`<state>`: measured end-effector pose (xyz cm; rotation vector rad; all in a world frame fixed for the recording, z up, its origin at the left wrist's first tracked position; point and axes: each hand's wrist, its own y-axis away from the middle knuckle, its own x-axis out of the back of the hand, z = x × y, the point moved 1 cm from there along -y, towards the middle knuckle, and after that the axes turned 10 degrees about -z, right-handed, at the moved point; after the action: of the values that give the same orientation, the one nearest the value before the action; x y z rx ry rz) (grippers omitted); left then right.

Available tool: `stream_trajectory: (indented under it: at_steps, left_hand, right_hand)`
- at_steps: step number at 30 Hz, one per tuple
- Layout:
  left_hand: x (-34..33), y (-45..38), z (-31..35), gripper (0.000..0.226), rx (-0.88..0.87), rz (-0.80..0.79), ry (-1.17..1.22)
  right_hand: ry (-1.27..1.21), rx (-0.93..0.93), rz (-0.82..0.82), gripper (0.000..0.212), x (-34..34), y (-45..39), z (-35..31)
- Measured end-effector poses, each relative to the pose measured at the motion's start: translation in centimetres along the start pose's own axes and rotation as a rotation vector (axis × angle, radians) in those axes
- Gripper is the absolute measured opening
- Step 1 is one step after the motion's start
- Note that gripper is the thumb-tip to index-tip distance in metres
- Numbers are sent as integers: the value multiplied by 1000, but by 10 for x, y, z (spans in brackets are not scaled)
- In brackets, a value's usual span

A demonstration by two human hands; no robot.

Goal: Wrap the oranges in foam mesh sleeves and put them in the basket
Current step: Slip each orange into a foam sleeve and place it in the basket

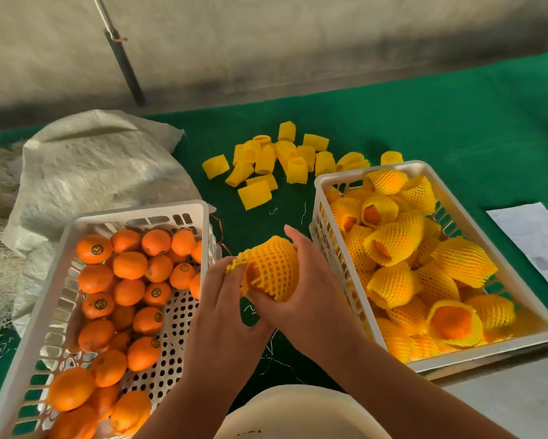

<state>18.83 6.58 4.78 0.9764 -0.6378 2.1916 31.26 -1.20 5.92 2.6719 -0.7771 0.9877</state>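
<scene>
Between the two baskets I hold an orange partly covered by a yellow foam mesh sleeve. My right hand cups the sleeved orange from the right and below. My left hand pinches the sleeve's open edge at the left. The white basket on the left holds several bare oranges. The white basket on the right is filled with several sleeved oranges. A pile of loose yellow sleeves lies on the green table beyond my hands.
A grey woven sack lies behind the left basket. A sheet of paper sits at the far right on the green cloth. A black pole leans against the wall behind.
</scene>
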Motion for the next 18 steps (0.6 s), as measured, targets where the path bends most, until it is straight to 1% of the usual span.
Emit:
stream_trajectory:
  at_steps: [4,7,11,13,15,18]
  left_hand:
    - [-7,3,7,71,46,-36,-116]
    - [-10,6,7,66,6,-10,-206]
    - [-22,12,6,69,-46,-51,-286]
    - [-29,16,6,73,-69,-143,-222]
    - [-36,17,5,73,-107,-247,-176]
    - [-41,17,-3,59,-152,-325,-201]
  right_hand:
    - [-48,-97,84,106,-7,0,3]
    - [-87,-153,113,108,-8,-1,10]
    - [-117,-202,106,108,-7,-2,26]
    - [-96,-204,95,108,-6,-1,36]
    - [-73,-199,55,102,-3,-1,50]
    - [-28,-211,39,93,10,1,79]
